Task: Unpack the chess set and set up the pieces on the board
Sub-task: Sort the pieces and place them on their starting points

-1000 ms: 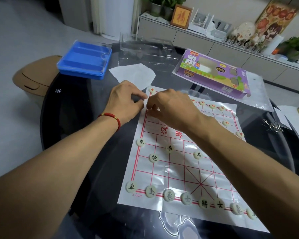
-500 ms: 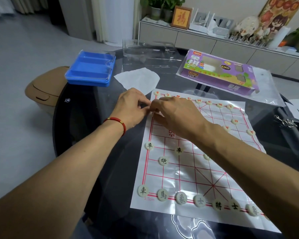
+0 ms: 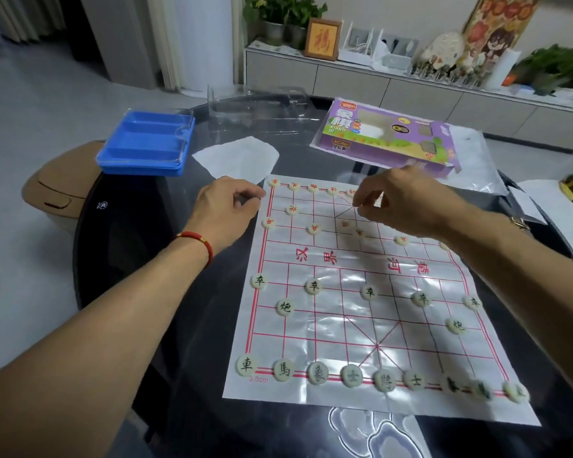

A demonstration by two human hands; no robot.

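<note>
The chess board [image 3: 341, 312], a glossy white sheet with a red grid, lies on the dark glass table [image 3: 166, 325]. Black-lettered pieces [image 3: 351, 375] fill its near rows. Red-lettered pieces [image 3: 312, 187] line the far rows. My left hand [image 3: 227, 209] rests beside the board's far left corner, fingers loosely curled, with nothing seen in it. My right hand [image 3: 407, 206] hovers over the far middle of the board with thumb and fingertips drawn together, pointing down. It is blurred, so I cannot tell whether it pinches a piece. It hides part of the far row.
A blue plastic tray [image 3: 148, 142] sits at the table's far left, with a white paper sheet [image 3: 237, 157] beside it. A clear plastic lid [image 3: 258, 104] stands behind. The purple game box [image 3: 391, 137] lies at the far right on a plastic bag. A tan bin [image 3: 60, 180] stands left of the table.
Both hands were pinched together over the far left of the board. My right hand has since swung right to the far middle, uncovering the red pieces there. The left hand stayed near the corner.
</note>
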